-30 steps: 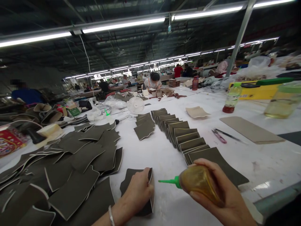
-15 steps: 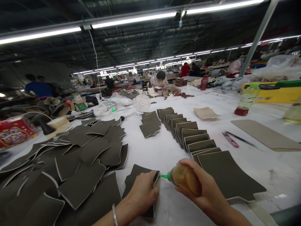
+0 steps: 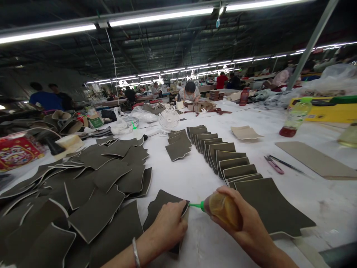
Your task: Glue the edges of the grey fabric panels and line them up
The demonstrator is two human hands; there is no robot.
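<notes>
My right hand (image 3: 247,221) is wrapped round a squeeze bottle (image 3: 224,210) of amber liquid, probably glue. Its thin green nozzle (image 3: 198,205) points left, with the tip at the right-hand corner of a dark olive leather-like piece (image 3: 160,203). On that piece rests my left hand (image 3: 169,225), fingers bent round its right edge with the index finger near the corner. The hand hides much of the piece. A loose heap of similar pieces (image 3: 97,208) lies to the left. On the right, folded pieces (image 3: 230,158) stand in an overlapping row, ending in a larger flat piece (image 3: 275,206).
A small stack of pieces (image 3: 178,149) and a white fan (image 3: 169,119) stand further back. To the right lie pink thread snips (image 3: 275,165), a dark pointed tool (image 3: 287,163), a beige board (image 3: 315,158) and a plastic bottle (image 3: 295,117). A person (image 3: 190,91) sits across the table.
Both hands, the piece and the bottle show only slight shifts. The nozzle tip stays by the piece's right corner, and less of the edge shows below my left hand.
</notes>
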